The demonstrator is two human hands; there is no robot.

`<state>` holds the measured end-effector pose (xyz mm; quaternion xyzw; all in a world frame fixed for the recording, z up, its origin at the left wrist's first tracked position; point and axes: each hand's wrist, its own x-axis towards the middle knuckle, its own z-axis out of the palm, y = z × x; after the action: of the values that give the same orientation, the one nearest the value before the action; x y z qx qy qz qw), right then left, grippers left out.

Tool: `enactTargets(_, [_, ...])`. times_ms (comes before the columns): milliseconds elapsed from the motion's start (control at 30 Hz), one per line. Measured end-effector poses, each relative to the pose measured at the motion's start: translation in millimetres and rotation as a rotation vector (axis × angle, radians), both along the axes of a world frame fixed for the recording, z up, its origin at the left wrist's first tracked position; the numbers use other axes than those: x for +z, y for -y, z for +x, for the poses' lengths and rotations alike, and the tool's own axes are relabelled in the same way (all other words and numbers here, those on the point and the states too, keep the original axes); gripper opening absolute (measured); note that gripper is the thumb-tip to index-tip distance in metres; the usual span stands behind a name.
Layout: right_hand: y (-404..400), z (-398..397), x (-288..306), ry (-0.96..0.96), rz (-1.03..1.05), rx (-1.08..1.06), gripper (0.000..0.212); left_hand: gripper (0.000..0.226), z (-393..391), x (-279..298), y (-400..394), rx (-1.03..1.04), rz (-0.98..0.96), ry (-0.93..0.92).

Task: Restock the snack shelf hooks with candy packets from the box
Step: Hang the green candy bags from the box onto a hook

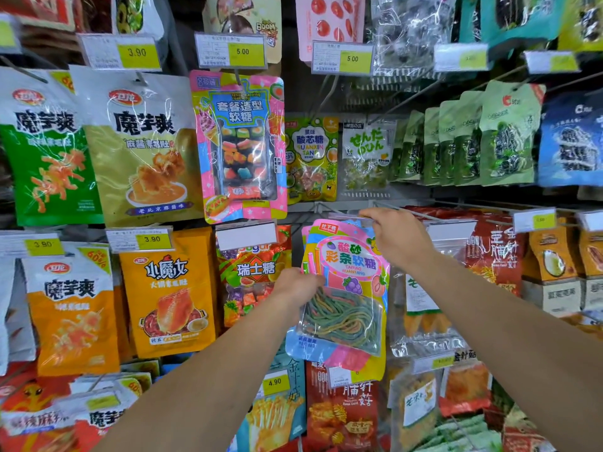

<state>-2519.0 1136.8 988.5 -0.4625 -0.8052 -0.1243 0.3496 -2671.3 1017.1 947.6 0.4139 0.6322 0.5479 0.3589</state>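
Observation:
A pink and blue candy packet [349,282] with striped gummy strips behind a clear window hangs in front of the shelf, with a second like packet just behind it. My left hand [295,287] grips the packet's left edge near its middle. My right hand [396,238] pinches the top edge at its header, close to the end of a metal hook [396,208] that sticks out from the rack. The box is not in view.
Hooks all around carry snack bags: a pink gummy packet [241,148] above, orange bags [169,295] at left, green bags [473,145] and red bags [492,256] at right. Yellow price tags [244,52] jut out on hook ends.

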Motion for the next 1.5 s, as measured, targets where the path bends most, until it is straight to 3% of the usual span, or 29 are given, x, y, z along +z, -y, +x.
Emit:
enactTargets(233, [-0.2, -0.4, -2.8, 0.013, 0.005, -0.008, 0.049, 0.02, 0.7, -9.5, -5.4, 0.037, 0.044, 0.024])
enactTargets(400, [2.0, 0.5, -1.5, 0.003, -0.006, -0.018, 0.047, 0.039, -0.7, -15.3, -7.0, 0.063, 0.035, 0.018])
enactTargets(567, [0.4, 1.2, -3.4, -0.028, -0.015, 0.041, 0.046, 0.034, 4.7, -19.8, -14.1, 0.095, 0.049, 0.083])
enactTargets(800, [-1.9, 2.0, -4.9, -0.053, -0.019, 0.056, 0.044, 0.007, 14.6, -43.1, -29.5, 0.117, 0.008, 0.228])
enactTargets(1333, [-2.1, 0.1, -7.4, -0.066, -0.015, 0.103, 0.04, 0.003, 9.8, -52.9, -51.3, 0.17, 0.034, 0.241])
enactTargets(1500, [0.8, 2.8, -8.2, -0.084, -0.033, 0.128, 0.042, 0.011, 3.8, -60.0, -55.8, 0.146, 0.039, 0.209])
